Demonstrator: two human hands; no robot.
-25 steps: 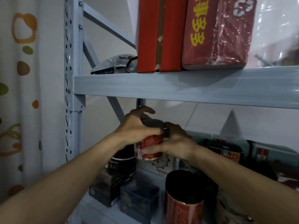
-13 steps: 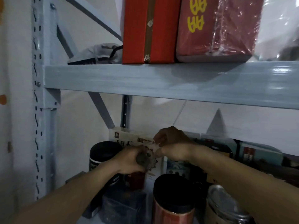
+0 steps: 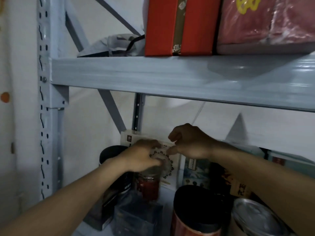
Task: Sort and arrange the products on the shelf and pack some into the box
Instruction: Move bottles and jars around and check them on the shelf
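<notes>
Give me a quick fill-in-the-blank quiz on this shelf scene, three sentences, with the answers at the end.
The left hand grips the top of a ____ jar.
The red can in front has a ____ lid.
The striped box stands on the shelf ____ the jar.
Answers: red; black; above.

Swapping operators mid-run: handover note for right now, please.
Left grip holds the small red jar by its lid, at the back of the lower shelf, right of the black cylindrical can, in front of the white printed carton; its base is hidden.
Right grip curled beside it, holding nothing visible.
Done: jar is in the back row.
Left: release it, sort the remaining products, pack some; the packing box is out of view.
</notes>
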